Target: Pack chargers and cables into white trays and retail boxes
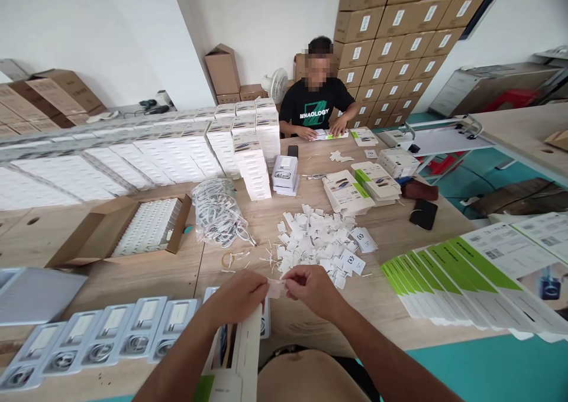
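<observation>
From the middle of the view, can see one wooden table (pixel 146 278) underneath; at 10 o'clock, rows of stacked white boxes (pixel 177 151), too many to count. At 4 o'clock, see a fan of green-edged boxes (pixel 448 278), overlapped too closely for a sure count. At 9, find one open carton (pixel 91 227); at 8, count five trays (pixel 106 331) plus a sixth partly covered. At 6, note one printed box (pixel 246 355) beneath the left hand (pixel 239 295); cannot tell whether gripped. At 5, see one heap of white tags (pixel 310 236), uncountable. Back at 6, count two hands: left, curled nearly closed, with thumb pressed on a single whitish slip (pixel 276 288); right hand (pixel 313 289), narrowed to a thumb-and-finger pinch on the opposite end. See that slip stretched between both, just beside the heap.
</observation>
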Available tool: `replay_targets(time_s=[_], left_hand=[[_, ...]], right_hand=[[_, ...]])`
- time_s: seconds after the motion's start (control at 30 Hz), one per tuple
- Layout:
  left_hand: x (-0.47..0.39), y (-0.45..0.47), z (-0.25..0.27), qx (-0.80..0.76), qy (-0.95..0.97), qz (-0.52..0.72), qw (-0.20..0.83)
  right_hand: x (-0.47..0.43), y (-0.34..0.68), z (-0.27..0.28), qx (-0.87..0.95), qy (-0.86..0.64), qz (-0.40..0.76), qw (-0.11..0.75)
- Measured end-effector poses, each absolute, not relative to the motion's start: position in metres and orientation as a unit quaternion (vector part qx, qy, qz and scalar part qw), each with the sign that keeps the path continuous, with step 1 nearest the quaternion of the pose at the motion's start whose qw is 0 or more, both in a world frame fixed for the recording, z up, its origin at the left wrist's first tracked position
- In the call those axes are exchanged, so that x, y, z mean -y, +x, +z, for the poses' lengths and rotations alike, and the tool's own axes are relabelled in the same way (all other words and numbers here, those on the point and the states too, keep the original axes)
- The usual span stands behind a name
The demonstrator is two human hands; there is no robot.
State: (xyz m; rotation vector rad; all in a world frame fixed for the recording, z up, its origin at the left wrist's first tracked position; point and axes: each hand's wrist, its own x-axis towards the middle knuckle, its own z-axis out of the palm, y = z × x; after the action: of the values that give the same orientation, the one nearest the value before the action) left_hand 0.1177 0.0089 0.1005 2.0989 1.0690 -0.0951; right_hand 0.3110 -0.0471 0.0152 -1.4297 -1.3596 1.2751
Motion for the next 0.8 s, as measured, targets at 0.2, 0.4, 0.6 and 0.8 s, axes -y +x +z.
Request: replay_targets(time_s=[0.2,0.4,0.6,0.8], left_hand=[[-0.03,0.093,0.076,-0.486,0.774,0.012,0.405],[-0.03,0.093,0.066,-0.505,0.751,0.058,0.422],[-0.03,0.114,0.074,-0.49,0.753,0.093,0.43],[-0.032,0.128,0.077,-0.506,0.739,0.129,0.426]], right_hand=[[0.049,0.337,-0.07,0.496,-0.671,0.467,0.292],[0.057,0.346,-0.084,0.522,-0.702,0.407,0.262],[0.029,0.332,-0.03,0.553,-0.637,0.419,0.336],[0.006,0.314,0.013,0.494,-0.503,0.54,0.459]])
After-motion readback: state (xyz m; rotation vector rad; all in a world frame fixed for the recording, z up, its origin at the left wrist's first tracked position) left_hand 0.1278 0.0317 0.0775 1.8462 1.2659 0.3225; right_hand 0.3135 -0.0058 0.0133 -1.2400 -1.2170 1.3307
